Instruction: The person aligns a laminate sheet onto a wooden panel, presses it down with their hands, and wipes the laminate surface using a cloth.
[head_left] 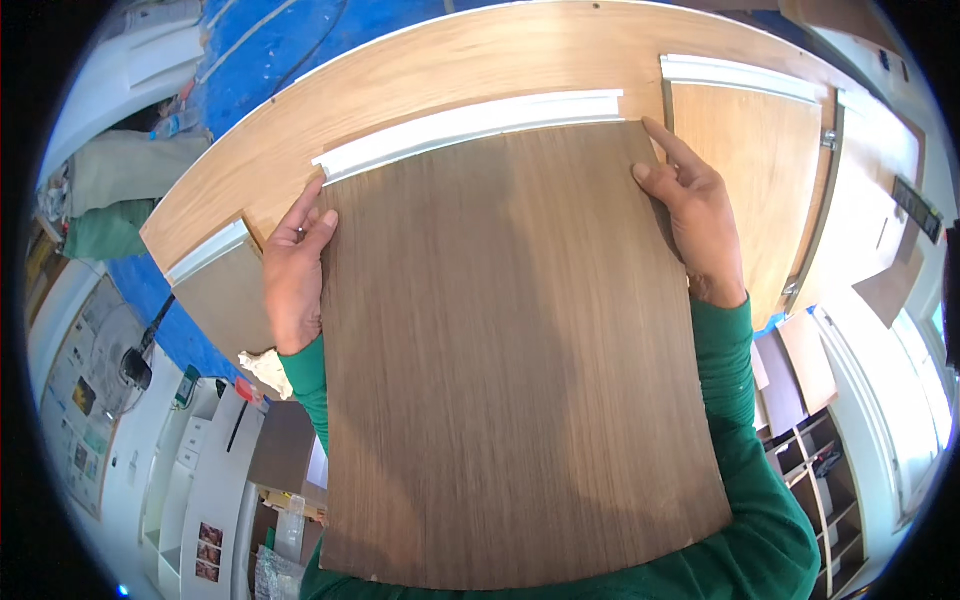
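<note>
The broad brown panel [520, 350] fills the middle of the view, the left hand [293, 270] gripping its left edge and the right hand [705, 220] gripping its right edge, both close to the far corners. Along its far edge runs a white strip [470, 130] on the light wood surface [480, 58], beyond which a blue covering [265, 45] spreads.

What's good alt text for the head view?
Left hand and right hand, in green sleeves, grip a brown wood-grain panel near its far corners. A white strip runs along its far edge; a pale wooden board lies beyond.
</note>
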